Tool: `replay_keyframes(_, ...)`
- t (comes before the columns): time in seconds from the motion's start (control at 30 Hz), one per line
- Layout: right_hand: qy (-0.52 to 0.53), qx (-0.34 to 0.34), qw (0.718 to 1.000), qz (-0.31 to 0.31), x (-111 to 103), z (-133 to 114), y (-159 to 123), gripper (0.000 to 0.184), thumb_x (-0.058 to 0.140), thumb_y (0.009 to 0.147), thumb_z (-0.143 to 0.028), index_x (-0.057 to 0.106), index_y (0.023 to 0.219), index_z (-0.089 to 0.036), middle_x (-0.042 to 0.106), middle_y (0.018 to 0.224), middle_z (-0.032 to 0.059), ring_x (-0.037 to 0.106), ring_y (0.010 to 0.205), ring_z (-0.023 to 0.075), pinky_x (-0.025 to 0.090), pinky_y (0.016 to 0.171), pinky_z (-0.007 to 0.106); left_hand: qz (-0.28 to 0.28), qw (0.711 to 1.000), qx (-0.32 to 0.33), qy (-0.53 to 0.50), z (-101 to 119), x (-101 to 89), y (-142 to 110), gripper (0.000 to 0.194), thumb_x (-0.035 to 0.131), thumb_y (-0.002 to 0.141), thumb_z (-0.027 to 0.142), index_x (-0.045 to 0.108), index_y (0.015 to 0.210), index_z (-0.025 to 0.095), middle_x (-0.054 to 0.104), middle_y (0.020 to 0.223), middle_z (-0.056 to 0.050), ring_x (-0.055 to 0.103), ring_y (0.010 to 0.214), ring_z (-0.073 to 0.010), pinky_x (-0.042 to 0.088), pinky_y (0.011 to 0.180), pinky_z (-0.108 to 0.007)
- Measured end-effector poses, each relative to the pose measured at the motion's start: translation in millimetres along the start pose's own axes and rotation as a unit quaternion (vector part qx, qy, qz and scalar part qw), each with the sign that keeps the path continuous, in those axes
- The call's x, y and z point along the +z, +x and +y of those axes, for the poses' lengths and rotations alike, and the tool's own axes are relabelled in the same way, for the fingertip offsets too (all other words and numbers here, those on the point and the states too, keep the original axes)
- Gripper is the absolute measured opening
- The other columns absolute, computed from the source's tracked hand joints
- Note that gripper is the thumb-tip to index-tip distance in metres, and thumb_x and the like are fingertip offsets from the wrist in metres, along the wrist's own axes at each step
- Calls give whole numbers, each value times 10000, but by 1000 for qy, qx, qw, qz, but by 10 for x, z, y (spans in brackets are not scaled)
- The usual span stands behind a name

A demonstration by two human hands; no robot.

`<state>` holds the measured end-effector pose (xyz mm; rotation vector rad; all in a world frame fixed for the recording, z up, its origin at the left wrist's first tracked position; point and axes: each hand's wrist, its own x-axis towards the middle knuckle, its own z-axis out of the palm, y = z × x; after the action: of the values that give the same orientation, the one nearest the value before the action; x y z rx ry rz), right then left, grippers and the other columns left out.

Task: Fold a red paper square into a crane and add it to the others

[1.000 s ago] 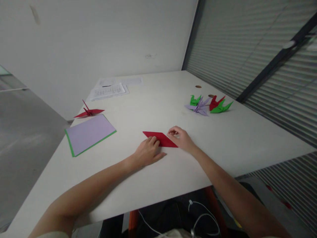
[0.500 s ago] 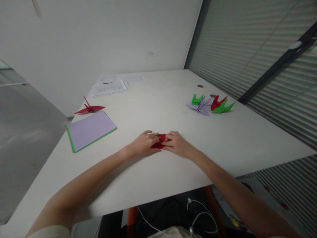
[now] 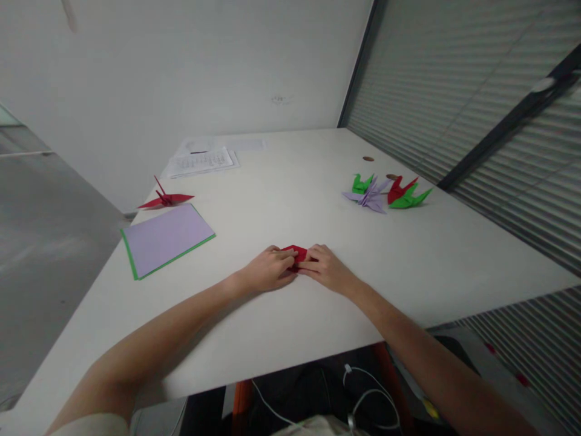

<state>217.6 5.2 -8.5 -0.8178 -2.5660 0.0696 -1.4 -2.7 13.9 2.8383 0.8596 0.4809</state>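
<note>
Centrally, the left hand (image 3: pixel 267 270) and right hand (image 3: pixel 327 268) press bunched fingertips onto the folded red paper (image 3: pixel 296 252), flat on the table (image 3: pixel 281 339), with bare room before the near edge and cranes (image 3: pixel 385 192) well apart.

table (image 3: pixel 318 339) fills middle, wall behind it, blinds along right side. folded paper (image 3: pixel 296 251) lies on table near front edge, about centre. left hand (image 3: pixel 267 271) on its left part, right hand (image 3: pixel 329 269) on its right part, fingertips meeting over it. sheet stack (image 3: pixel 166 239) on table well left. lone crane (image 3: pixel 164 198) just behind stack. printed pages (image 3: pixel 202 160) further back near wall. crane cluster (image 3: pixel 385 192) back right, well apart from hands.
</note>
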Motion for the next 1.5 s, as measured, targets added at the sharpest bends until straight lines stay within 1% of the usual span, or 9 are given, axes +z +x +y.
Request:
replay_keyframes(0.13,-17,5,1000,4,-4,-13,-10,238,499,928,-340,713,935,-237,611,834,52,483,814,190,339,731,335,32,999,16,0,-58,62,-19,204,443,943,288,586,865,165,641,1174,-100,635,1000,-183,429,958,-402)
replay_keyframes(0.3,17,40,999,8,-10,-29,-6,252,556,884,-414,709,1006,-254,600,814,43,492,818,190,340,747,337,42,999,28,1,-116,120,-35,239,403,962,275,588,871,154,626,1226,-129,648,1005,-194,466,920,-391)
replay_keyframes(0.5,56,100,993,2,-8,-26,-10,183,573,889,-364,741,897,-292,613,798,23,499,851,185,315,771,342,44,999,2,-23,-96,82,-44,277,454,941,344,585,1102,161,660,1169,-117,662,979,-194,473,921,-385)
replay_keyframes(0.63,59,161,985,3,-8,-47,8,216,555,904,-339,738,819,-261,626,784,23,502,844,188,308,768,345,40,998,13,-42,-97,82,-41,261,455,940,327,661,960,166,627,1236,-113,633,1061,-205,460,939,-379)
replay_keyframes(0.87,74,222,972,1,5,-66,38,224,546,907,-343,734,811,-268,637,786,27,503,859,204,302,778,361,54,995,-63,-58,-66,102,-16,254,488,923,308,649,1067,175,725,885,-66,669,777,-167,503,811,-350)
replay_keyframes(1.0,85,229,970,0,3,-70,41,248,533,909,-382,738,818,-279,633,785,33,503,861,208,310,782,366,59,992,-89,-67,-45,91,-3,272,529,898,305,641,1109,175,721,834,-57,652,731,-165,505,775,-339)
replay_keyframes(1.17,91,250,964,8,17,-87,57,267,540,890,-450,721,809,-273,633,797,28,512,866,209,308,794,367,71,986,-108,-104,-79,117,12,210,539,887,275,686,986,162,720,782,-53,644,695,-153,495,749,-312)
replay_keyframes(1.37,58,322,945,23,63,-110,102,324,540,867,-506,704,748,-253,646,844,42,509,905,234,312,813,389,81,979,-129,-134,-106,137,16,192,563,874,301,700,866,167,730,875,-61,637,700,-140,484,697,-275)
replay_keyframes(1.5,36,358,933,30,100,-106,113,343,571,833,-535,699,692,-249,626,910,57,487,939,256,328,818,407,78,981,-118,-135,-127,117,31,183,572,868,291,697,827,163,717,754,-37,615,635,-125,480,708,-286)
